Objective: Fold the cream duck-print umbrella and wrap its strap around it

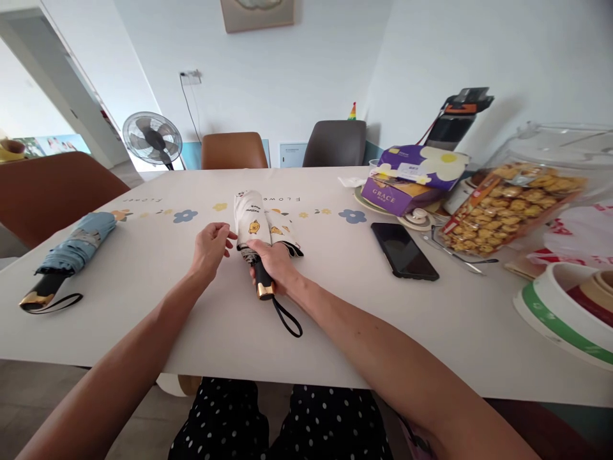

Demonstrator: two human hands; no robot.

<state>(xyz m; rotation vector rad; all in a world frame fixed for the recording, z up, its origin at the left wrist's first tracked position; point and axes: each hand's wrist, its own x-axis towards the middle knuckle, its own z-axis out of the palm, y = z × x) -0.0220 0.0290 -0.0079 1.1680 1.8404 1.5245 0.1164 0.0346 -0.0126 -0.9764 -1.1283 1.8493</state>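
Observation:
A folded white umbrella point(252, 220) with small yellow prints lies on the white table point(335, 306), its black handle and wrist strap pointing toward me. My right hand point(274, 263) is wrapped round the handle. My left hand point(211, 248) sits just left of the umbrella, fingers curled and pinching at the edge of its canopy near the handle.
A folded light-blue umbrella point(71, 252) lies at the table's left edge. A black phone point(403, 250) lies right of centre. A purple box point(407, 179), a pack of snacks point(507, 204) and stacked bowls point(569, 306) crowd the right side. Chairs and a fan point(152, 137) stand beyond.

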